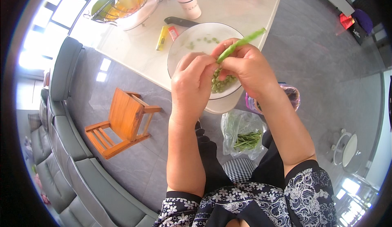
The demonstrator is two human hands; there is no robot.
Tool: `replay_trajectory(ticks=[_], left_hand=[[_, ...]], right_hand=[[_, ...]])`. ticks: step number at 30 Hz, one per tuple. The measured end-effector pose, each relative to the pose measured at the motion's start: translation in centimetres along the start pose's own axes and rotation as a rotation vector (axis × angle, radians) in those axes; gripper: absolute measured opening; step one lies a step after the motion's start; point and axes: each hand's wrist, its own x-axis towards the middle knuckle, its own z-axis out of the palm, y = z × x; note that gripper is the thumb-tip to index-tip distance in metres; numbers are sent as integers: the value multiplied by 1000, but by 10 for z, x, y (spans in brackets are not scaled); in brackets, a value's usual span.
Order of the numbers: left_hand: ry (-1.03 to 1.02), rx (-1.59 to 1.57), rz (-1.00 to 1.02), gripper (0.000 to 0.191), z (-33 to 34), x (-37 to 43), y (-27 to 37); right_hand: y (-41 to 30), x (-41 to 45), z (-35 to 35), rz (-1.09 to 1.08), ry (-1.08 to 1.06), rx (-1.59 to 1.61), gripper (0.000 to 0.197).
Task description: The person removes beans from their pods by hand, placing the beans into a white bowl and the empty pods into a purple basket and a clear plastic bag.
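A long green bean pod (240,44) slants up to the right above a white plate (180,44) with a dark rim. My right hand (249,66) grips the pod between thumb and fingers. At the pod's lower end, the fingertips of my left hand (191,81) pinch together on it; the exact contact is partly hidden. Shelled green beans (222,84) are heaped on the near side of the plate, under my hands. A few loose beans (208,39) lie on its far side. Below, a clear plastic bag (231,132) holds several unshelled pods (248,139).
Beyond the plate are a black-handled knife (179,21), a yellow lighter (161,38), a pink lidded cup (189,5) and a wire fruit basket (122,9). A lined bin (294,97) stands beside the table (147,58). A wooden chair (125,116) and grey sofa (92,181) are at left.
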Motion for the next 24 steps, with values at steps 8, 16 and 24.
replay_trajectory(ticks=[8, 16, 24], left_hand=[[23, 7, -174, 5, -10, -3, -1], [-11, -8, -96, 9, -20, -5, -2], [182, -16, -111, 10, -32, -19, -13]], right_hand=[[1, -3, 1, -106, -23, -234, 21], [-23, -16, -15, -219, 81, -197, 18], [-29, -53, -130, 24, -23, -861, 17]])
